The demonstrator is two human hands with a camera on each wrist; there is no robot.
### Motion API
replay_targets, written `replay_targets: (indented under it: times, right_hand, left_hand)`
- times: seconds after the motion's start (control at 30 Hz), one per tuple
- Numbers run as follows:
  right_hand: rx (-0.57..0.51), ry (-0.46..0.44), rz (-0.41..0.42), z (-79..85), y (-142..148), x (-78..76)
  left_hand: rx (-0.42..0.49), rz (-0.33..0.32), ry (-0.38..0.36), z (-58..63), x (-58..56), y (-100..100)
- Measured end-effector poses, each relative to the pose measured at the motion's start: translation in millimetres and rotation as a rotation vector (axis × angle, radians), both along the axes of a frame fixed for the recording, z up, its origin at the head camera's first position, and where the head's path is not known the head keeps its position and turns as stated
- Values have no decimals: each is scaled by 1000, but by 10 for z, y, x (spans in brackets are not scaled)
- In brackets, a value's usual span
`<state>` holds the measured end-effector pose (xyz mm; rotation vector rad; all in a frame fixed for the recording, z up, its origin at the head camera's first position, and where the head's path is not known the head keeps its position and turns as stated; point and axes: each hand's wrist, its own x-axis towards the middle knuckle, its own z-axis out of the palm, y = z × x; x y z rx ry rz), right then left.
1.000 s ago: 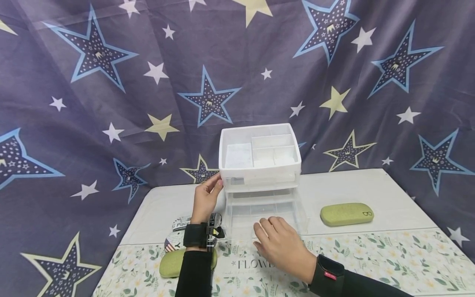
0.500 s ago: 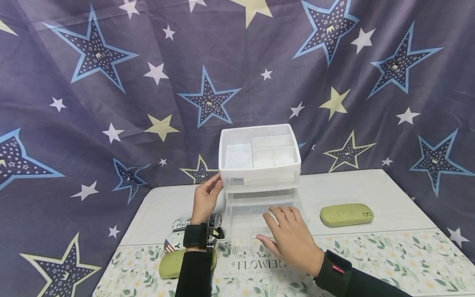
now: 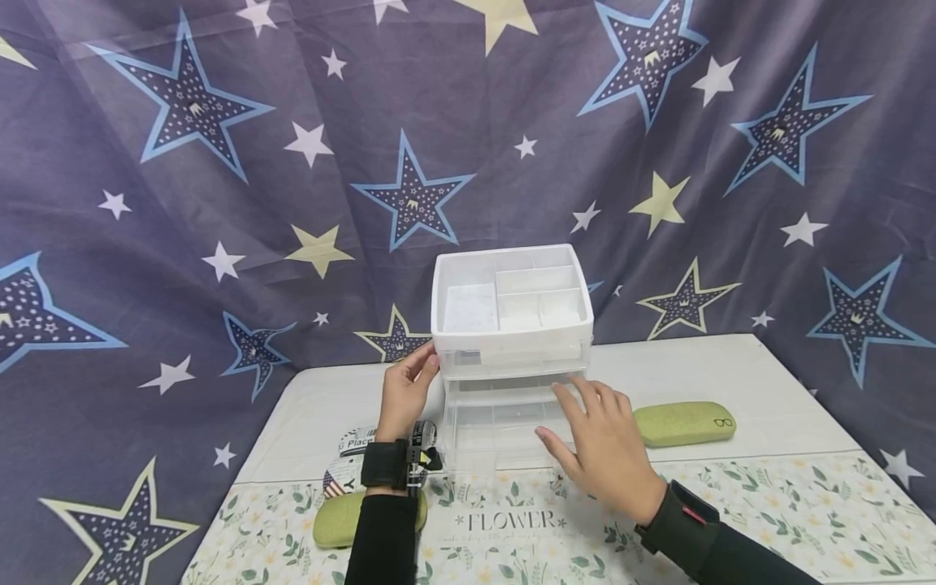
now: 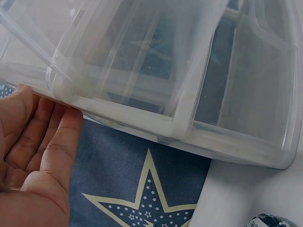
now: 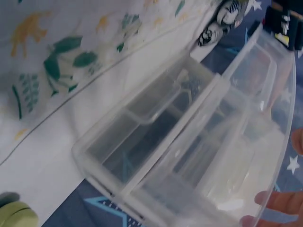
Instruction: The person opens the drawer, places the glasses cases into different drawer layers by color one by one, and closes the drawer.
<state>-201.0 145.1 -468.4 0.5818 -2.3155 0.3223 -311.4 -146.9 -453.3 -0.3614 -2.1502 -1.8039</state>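
A small plastic drawer organizer (image 3: pixel 512 345) stands at the back middle of the table, with a white divided tray on top. Its clear lower drawer (image 3: pixel 475 431) is pulled out toward me. My left hand (image 3: pixel 405 394) touches the organizer's left side near the tray; in the left wrist view its fingers (image 4: pixel 61 142) lie fairly straight along the edge. In front of the organizer's right side is my right hand (image 3: pixel 610 447), fingers spread and holding nothing. In the right wrist view, its fingertips (image 5: pixel 265 198) show right at the clear edge of the upper drawer.
A green glasses case (image 3: pixel 687 424) lies to the right, partly behind my right hand. Another green case (image 3: pixel 338 520) and a printed black-and-white item (image 3: pixel 351 467) are beside and under my left forearm. A floral mat (image 3: pixel 512 561) covers the table's front; a star-patterned curtain (image 3: pixel 453 97) hangs behind.
My right hand has moved from over the lower drawer's front to the right and upward, its fingers spreading. The left hand and the organizer stay in place.
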Motion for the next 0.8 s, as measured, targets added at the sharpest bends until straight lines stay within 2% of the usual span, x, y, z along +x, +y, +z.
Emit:
replay_targets:
  times: [0.33, 0.47, 0.8]
  right_hand:
    - [-81, -59, -127, 77, 338, -91]
    - [-109, -86, -175, 50, 489, -138]
    - [-156, -213, -226, -66, 854, -279]
  left_hand:
    - [-6, 15, 0, -9, -6, 9]
    - [-19, 32, 2, -10, -9, 11]
    - [-13, 13, 25, 38, 21, 11]
